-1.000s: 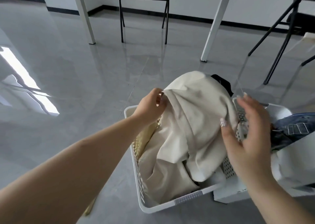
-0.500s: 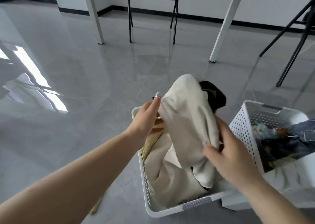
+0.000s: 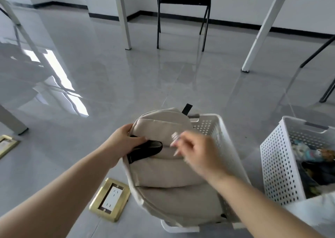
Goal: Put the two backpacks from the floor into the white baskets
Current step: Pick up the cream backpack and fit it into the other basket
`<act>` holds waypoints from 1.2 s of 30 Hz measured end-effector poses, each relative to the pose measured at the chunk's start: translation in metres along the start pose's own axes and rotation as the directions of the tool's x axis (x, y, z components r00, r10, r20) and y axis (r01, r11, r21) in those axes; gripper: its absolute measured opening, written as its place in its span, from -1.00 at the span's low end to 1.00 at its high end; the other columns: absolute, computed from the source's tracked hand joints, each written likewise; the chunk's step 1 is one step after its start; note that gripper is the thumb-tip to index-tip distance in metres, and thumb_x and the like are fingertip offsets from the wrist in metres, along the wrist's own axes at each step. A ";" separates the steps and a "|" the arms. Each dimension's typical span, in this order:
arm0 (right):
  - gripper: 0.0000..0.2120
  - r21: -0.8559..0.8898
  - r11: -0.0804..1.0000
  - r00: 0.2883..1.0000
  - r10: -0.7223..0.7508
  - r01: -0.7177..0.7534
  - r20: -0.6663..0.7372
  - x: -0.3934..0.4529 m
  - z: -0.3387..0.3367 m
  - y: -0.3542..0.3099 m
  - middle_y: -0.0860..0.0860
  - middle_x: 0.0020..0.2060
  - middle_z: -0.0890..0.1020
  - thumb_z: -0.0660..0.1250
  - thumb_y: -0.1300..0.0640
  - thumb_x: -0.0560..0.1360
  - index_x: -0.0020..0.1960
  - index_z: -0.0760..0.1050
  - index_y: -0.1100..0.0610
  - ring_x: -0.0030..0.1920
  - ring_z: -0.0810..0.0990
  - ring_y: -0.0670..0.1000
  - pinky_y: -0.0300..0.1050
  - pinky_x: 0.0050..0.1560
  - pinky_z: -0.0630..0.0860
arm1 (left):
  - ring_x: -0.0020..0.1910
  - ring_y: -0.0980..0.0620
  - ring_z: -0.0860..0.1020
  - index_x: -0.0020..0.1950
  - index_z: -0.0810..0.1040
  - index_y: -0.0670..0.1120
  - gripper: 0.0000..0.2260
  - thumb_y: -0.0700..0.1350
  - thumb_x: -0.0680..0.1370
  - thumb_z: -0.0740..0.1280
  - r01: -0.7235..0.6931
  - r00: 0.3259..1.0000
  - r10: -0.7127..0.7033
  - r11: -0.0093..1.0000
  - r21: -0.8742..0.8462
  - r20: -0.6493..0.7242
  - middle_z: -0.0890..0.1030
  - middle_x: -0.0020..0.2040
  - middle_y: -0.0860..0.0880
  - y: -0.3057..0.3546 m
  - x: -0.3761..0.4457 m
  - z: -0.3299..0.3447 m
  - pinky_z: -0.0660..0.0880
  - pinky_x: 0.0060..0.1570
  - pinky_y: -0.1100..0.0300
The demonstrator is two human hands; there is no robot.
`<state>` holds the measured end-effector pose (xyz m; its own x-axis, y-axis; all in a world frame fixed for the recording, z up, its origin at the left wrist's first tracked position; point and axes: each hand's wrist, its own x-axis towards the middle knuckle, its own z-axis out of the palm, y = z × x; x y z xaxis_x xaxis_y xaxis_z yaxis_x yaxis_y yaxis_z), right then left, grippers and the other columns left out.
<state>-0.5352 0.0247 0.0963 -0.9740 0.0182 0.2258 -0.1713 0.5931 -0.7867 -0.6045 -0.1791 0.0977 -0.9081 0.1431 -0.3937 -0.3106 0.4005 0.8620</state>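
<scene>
A cream backpack [image 3: 168, 174] with black trim lies in the nearer white basket [image 3: 215, 127], filling it and bulging over its left rim. My left hand [image 3: 125, 141] grips the backpack's left edge by a black strap. Blurred with motion, my right hand [image 3: 197, 150] hovers over the backpack's upper front with fingers apart, holding nothing. To the right stands a second white basket [image 3: 277, 165]; a dark backpack [image 3: 319, 172] with small plush charms lies inside it, partly cut off by the frame edge.
Two brass floor sockets sit in the grey tiles: one [image 3: 110, 198] just left of the basket, another [image 3: 7, 144] at the far left. White table legs [image 3: 125, 17] and a black folding chair [image 3: 183, 11] stand further back.
The backpack has sunk flat into the basket and now shows its front pocket. My left hand shifted to its left edge; my right hand let go of the fabric and lifted.
</scene>
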 end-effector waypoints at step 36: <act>-0.65 -0.880 0.475 0.671 0.660 -0.024 0.338 0.040 0.028 0.181 0.15 0.21 0.59 0.13 0.32 0.48 0.18 0.54 0.16 0.16 0.58 0.16 -0.01 0.17 0.51 | -0.22 0.01 0.67 0.10 0.62 -0.10 -0.80 -0.26 0.50 0.38 0.013 0.998 -0.037 0.908 -0.418 -0.048 0.70 -0.15 -0.08 -0.048 0.002 -0.033 0.58 -0.31 0.20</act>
<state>-0.6096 0.1103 -0.0529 -0.8168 0.1318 -0.5617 0.0726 0.9893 0.1266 -0.6003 -0.2280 0.0660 -0.9084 0.0850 -0.4093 -0.4118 -0.0128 0.9112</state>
